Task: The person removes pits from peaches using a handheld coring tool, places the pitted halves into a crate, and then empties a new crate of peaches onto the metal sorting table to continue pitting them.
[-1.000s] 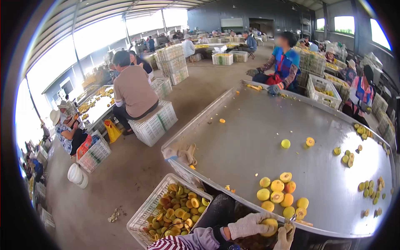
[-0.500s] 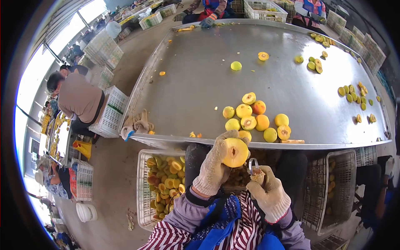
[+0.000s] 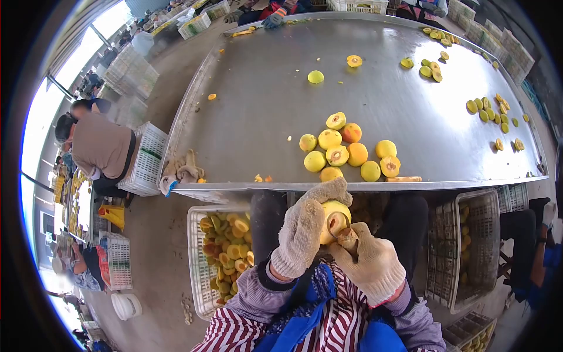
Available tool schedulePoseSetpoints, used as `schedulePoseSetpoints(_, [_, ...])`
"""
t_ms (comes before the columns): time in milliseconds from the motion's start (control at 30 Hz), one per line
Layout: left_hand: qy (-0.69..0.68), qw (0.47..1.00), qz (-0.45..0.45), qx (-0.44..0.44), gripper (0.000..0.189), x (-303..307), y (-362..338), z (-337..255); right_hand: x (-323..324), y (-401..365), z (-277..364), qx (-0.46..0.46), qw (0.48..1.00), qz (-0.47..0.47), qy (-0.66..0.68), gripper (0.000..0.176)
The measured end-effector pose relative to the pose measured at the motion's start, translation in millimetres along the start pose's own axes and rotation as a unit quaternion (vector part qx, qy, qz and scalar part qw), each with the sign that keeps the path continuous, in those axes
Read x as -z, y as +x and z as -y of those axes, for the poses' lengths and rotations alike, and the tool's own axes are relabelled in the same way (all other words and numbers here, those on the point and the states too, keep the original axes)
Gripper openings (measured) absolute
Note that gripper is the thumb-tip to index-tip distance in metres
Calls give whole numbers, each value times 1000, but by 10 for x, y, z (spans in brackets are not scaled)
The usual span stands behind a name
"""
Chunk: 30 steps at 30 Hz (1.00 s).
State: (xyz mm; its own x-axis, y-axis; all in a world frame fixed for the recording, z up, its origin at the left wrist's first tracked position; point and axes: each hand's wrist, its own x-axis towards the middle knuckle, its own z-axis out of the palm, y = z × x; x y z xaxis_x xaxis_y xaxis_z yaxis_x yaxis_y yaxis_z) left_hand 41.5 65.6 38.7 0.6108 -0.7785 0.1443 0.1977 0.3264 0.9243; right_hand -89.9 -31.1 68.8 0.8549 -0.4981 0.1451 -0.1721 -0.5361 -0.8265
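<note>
My left hand (image 3: 303,234), in a knitted work glove, is wrapped round a yellow peach half (image 3: 329,214) just off the table's front edge. Its cut face, with the brownish centre, is turned toward my right hand (image 3: 375,267). That hand, gloved as well, grips a small pitting knife (image 3: 348,237) with a curved metal loop. The loop lies right at the centre of the cut face. Beyond my hands, a cluster of whole-looking and halved peaches (image 3: 337,155) rests on the metal table (image 3: 246,117).
A white crate of peach halves (image 3: 196,264) stands left of my legs, another crate (image 3: 440,264) on the right. Spare gloves (image 3: 183,169) lie at the table's left corner, a wooden-looking stick (image 3: 403,179) at the front edge. Co-workers sit at the far side and left.
My right hand has moved left and up, bringing the loop from beside the peach half onto its cut face. My left hand has turned the fruit toward it. The view has shifted slightly.
</note>
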Motion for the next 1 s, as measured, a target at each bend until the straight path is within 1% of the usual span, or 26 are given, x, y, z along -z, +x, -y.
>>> schedulePoseSetpoints(67, [44, 997, -44, -50, 56, -88, -25, -19, -12, -34, -33, 8, 999, 27, -16, 27])
schedulePoseSetpoints(100, [42, 997, -43, -47, 56, -95, -4, -83, 4, -44, -33, 5, 999, 27, -17, 27])
schedulePoseSetpoints(133, [135, 989, 7, -55, 50, -64, 68, -192, 33, -42, -23, -20, 998, 59, 12, 27])
schedulePoseSetpoints(167, [226, 970, 57, -64, 44, -7, 160, -274, 55, -39, -19, -44, 994, 91, 40, 27])
schedulePoseSetpoints(200, [297, 946, 119, -49, 38, 69, 260, -314, 54, -43, -17, -46, 994, 91, 39, 27])
schedulePoseSetpoints(233, [295, 947, 121, -49, 38, 49, 280, -341, 47, -45, -9, -97, 984, 112, 99, 27])
schedulePoseSetpoints(267, [292, 948, 130, 2, 45, 13, 306, -389, 54, -28, -6, -146, 968, 131, 159, 28])
schedulePoseSetpoints(300, [289, 946, 140, 52, 53, -9, 328, -415, 100, 6, 4, -145, 968, 128, 159, 28])
schedulePoseSetpoints(333, [258, 952, 145, 76, 59, 6, 328, -415, 165, 36, 25, -177, 954, 159, 181, 28])
schedulePoseSetpoints(367, [259, 951, 148, 77, 59, -47, 275, -414, 202, 43, 35, -210, 937, 191, 202, 28])
schedulePoseSetpoints(400, [103, 988, 77, 81, 65, -141, 181, -410, 200, 30, 34, -210, 938, 187, 204, 28])
schedulePoseSetpoints(433, [-57, 995, 3, 83, 73, -228, 93, -380, 187, 11, 37, -203, 936, 179, 227, 28])
schedulePoseSetpoints(467, [-14, 998, -50, 34, 82, -295, 23, -309, 178, -7, 33, -195, 933, 173, 249, 28])
schedulePoseSetpoints(500, [-14, 998, -48, 34, 82, -333, -32, -241, 154, -11, -10, -196, 933, 171, 249, 28])
schedulePoseSetpoints(567, [55, 992, -113, 21, 76, -349, -143, -123, 70, -27, -116, -210, 926, 186, 253, 27])
schedulePoseSetpoints(600, [70, 990, -119, 16, 65, -328, -162, -97, 87, -9, -77, -211, 925, 191, 253, 27])
schedulePoseSetpoints(633, [71, 990, -122, 17, 65, -284, -157, -93, 138, 35, -6, -275, 884, 225, 303, 26])
schedulePoseSetpoints(667, [142, 987, -79, -17, 52, -216, -121, -111, 166, 61, 29, -335, 836, 255, 351, 26])
schedulePoseSetpoints(700, [211, 976, -33, -51, 39, -158, -75, -140, 164, 46, 6, -337, 835, 253, 352, 26])
schedulePoseSetpoints(733, [164, 986, -6, 10, 32, -145, 29, -237, 167, 32, -32, -337, 809, 270, 400, 25])
schedulePoseSetpoints(767, [163, 987, -4, 10, 32, -135, 88, -252, 178, 25, -55, -334, 780, 287, 445, 24])
schedulePoseSetpoints(833, [72, 991, 42, 104, 30, -130, 157, -266, 212, 24, -48, -334, 776, 283, 454, 23])
schedulePoseSetpoints(867, [72, 991, 45, 105, 30, -133, 166, -269, 226, 24, -46, -334, 771, 282, 463, 23])
schedulePoseSetpoints(900, [117, 989, 66, 65, 36, -142, 176, -268, 246, 22, -55, -335, 771, 278, 465, 23])
schedulePoseSetpoints(967, [202, 973, 107, -16, 50, -160, 181, -257, 283, -8, -73, -341, 751, 295, 483, 23])
schedulePoseSetpoints(1000, [194, 971, 123, 67, 58, -123, 246, -238, 277, -8, -64, -343, 751, 293, 482, 23])
